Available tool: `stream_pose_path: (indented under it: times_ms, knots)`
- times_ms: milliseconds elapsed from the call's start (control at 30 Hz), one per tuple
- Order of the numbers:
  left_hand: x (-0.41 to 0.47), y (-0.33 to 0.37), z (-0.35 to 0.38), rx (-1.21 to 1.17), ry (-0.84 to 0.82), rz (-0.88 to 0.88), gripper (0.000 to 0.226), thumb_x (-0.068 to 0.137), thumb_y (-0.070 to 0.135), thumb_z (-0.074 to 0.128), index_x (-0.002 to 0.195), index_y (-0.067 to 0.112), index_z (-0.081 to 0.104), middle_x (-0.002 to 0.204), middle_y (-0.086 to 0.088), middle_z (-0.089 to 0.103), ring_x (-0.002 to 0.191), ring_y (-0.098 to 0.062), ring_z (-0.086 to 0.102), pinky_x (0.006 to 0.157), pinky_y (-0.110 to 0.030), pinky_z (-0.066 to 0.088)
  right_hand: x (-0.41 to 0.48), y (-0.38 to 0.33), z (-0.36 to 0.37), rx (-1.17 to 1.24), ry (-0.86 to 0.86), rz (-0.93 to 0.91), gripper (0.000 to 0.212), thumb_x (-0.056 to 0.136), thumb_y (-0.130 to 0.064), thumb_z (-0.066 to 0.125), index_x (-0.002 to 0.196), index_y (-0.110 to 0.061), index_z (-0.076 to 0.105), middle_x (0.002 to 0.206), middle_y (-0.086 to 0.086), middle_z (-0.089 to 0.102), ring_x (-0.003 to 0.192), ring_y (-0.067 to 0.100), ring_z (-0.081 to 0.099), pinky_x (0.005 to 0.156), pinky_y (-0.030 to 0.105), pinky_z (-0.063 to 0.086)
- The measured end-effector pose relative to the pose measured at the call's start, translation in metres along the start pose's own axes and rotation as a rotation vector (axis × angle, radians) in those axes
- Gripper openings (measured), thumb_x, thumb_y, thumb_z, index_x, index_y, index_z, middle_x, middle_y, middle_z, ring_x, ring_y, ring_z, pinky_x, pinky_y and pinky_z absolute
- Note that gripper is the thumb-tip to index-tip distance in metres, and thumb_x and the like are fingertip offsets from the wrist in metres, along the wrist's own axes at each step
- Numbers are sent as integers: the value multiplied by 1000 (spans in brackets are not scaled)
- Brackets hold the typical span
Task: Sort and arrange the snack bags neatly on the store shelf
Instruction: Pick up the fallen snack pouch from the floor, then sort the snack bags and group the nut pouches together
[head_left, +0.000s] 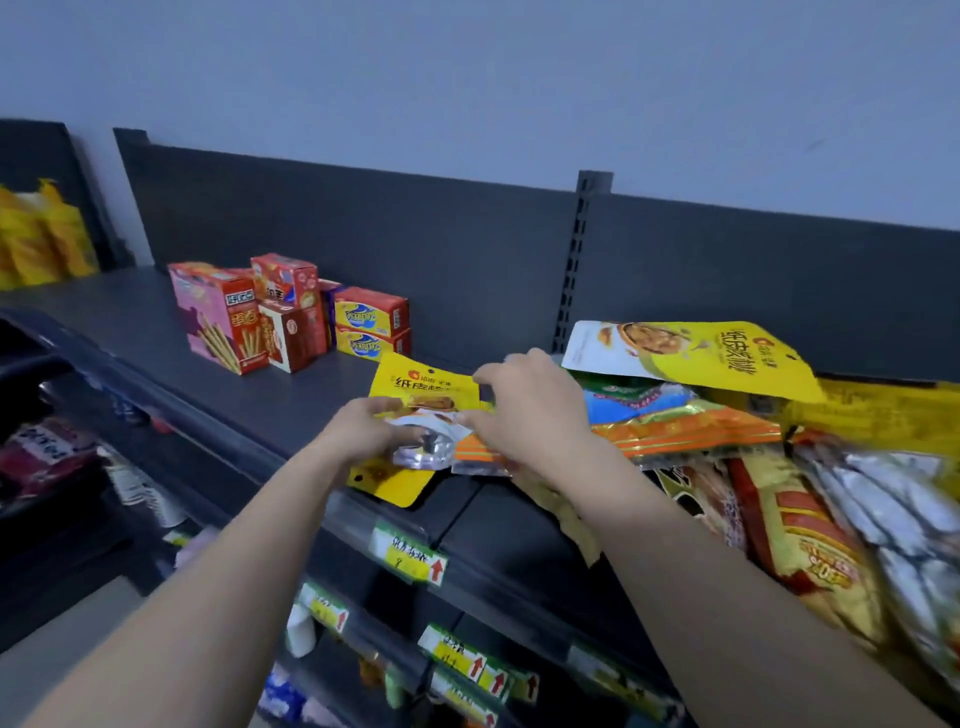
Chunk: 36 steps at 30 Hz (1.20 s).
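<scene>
A yellow snack bag (423, 389) with a silver back lies flat near the front of the dark top shelf (291, 410). My left hand (363, 431) grips its left side and my right hand (524, 410) pinches its right edge, over an orange bag (685, 428). To the right a loose heap of bags covers the shelf: a large yellow bag (696, 358) leaning on the back panel, a blue and green bag (631, 400), a red and gold bag (810, 551) and a silver bag (904, 509).
Red and pink snack boxes (244, 317) and yellow and red boxes (371, 325) stand at the shelf's back left. More yellow bags (41, 234) sit far left. Price tags (410, 556) hang on the shelf's front edge, with lower shelves of goods underneath.
</scene>
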<state>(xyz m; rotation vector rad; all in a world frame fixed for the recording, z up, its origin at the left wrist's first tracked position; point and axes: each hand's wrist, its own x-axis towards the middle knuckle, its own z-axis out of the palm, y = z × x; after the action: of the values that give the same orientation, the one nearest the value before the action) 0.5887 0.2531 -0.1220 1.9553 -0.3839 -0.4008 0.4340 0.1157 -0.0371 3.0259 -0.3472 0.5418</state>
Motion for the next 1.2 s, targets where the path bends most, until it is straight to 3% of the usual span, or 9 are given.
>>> stream_pose_path:
  times_ms: [100,200,333,500,600,867,967,1100,1200]
  knots:
    - [16,-6,0,303,-48,-43,69,77,30,77,140,25,49,150,-12,38,134,-33,39,107,-44,39,-2,17,-10,-79,-165,12,77,69,-66,70,131,-25,53,128,3,55,123,25,44,98,37,37]
    - [16,9,4,584,-108,33,74,83,23,66,149,29,33,162,-8,3,147,-30,7,116,-48,22,-9,29,-14,-175,-349,27,102,62,-62,78,147,-25,33,149,3,37,137,24,31,110,38,27]
    - [3,27,16,618,-233,270,77,82,29,71,148,34,30,162,5,5,149,-18,-6,117,-55,3,-9,28,-8,-253,-119,86,60,80,-40,68,135,-24,48,134,2,55,124,24,48,98,34,36]
    - [-1,43,25,377,-295,463,96,77,34,79,152,27,20,161,2,15,147,-20,14,116,-45,24,-7,27,-21,-122,196,231,31,84,-21,60,114,-30,64,106,4,70,101,33,60,70,34,38]
    - [-3,56,32,199,-302,483,107,76,32,80,155,29,6,161,5,14,146,-19,19,112,-34,29,-3,40,-37,83,421,333,33,85,-16,58,113,-30,68,102,3,72,98,34,61,72,37,46]
    - [-7,94,55,-303,-347,395,116,72,41,77,154,26,-4,160,3,16,145,-13,21,115,-37,28,-11,54,-90,892,825,328,13,90,-16,65,91,-26,72,78,-16,66,75,-5,58,73,13,45]
    - [-13,109,62,-452,-323,421,105,76,32,75,155,23,6,143,10,37,130,-9,37,102,-26,33,-19,55,-102,1115,856,339,15,88,-16,67,83,-29,72,83,-5,71,85,18,66,82,38,53]
    - [-13,120,62,-560,-344,414,63,69,31,77,123,12,52,110,-2,66,98,-18,62,79,-32,51,-32,62,-108,1390,896,396,14,92,-3,61,91,-15,68,82,2,74,78,19,70,75,35,59]
    - [-15,121,70,-586,-410,416,56,59,33,79,107,11,59,99,-7,73,89,-29,70,70,-41,58,-46,74,-106,1485,924,488,12,92,-1,59,96,-10,66,79,1,74,71,16,71,70,34,60]
